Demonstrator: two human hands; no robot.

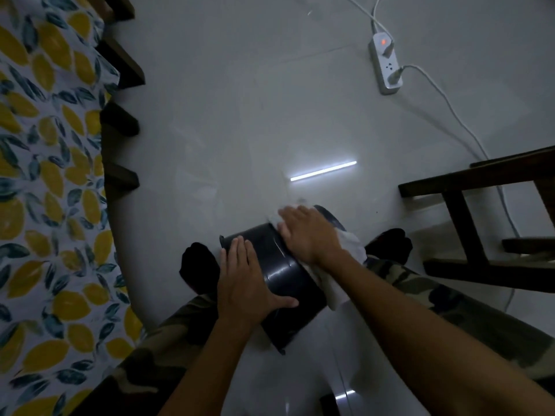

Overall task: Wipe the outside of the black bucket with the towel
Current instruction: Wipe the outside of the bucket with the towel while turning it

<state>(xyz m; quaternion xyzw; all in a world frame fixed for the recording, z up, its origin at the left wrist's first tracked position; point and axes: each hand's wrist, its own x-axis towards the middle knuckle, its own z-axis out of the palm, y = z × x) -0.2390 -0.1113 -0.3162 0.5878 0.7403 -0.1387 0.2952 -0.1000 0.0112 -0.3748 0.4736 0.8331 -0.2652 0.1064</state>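
The black bucket [279, 271] lies on its side on the pale floor between my feet, its rim end nearer me at the lower right. My left hand [243, 280] lies flat on its near side, fingers spread, thumb across the wall. My right hand [309, 232] presses a white towel [345, 265] against the bucket's far upper side. The towel hangs down the right side past my wrist, and part of it is hidden under my palm.
A bed with a lemon-print sheet [45, 175] and dark wooden slats fills the left. A dark wooden chair [468, 223] stands at the right. A white power strip [386, 66] with plugged cables lies far right on the glossy tile floor. My black-socked feet flank the bucket.
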